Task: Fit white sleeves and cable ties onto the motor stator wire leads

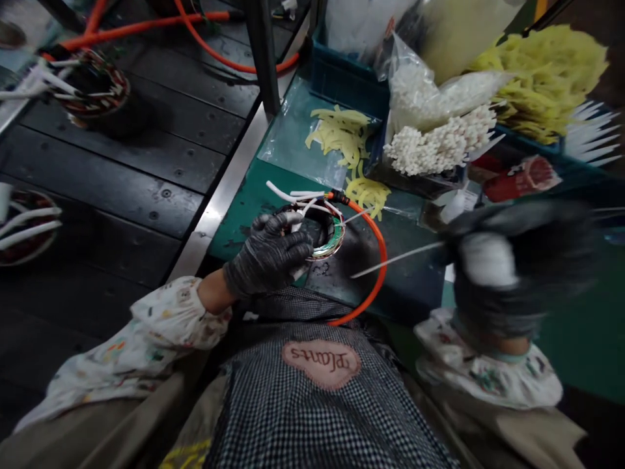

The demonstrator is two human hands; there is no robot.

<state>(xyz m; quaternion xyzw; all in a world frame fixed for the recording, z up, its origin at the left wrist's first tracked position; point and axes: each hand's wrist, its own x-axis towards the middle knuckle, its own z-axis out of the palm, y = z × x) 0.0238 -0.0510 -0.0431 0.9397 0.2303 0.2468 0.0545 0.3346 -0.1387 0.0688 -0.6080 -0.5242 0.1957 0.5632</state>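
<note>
My left hand (271, 254), in a dark grey glove, is closed on the near-left rim of a ring-shaped motor stator (333, 242) with green insulation. White sleeved leads (283, 193) stick out from its top, and an orange cable (382, 254) leaves it and loops down toward my apron. My right hand (517, 273), also gloved, is raised off to the right and smeared by motion. A thin white cord (398, 259) runs from its closed fingers toward the stator. A white patch (488, 260) shows on this hand; what it is, I cannot make out.
Yellow insulation pieces (344, 133) lie on the green bench (244, 195). Behind are bins with bundled white sleeves (439, 140) and a yellow pile (551, 78). A metal post (262, 58) stands beside the dark roller conveyor (161, 156), which carries other stators (97, 85).
</note>
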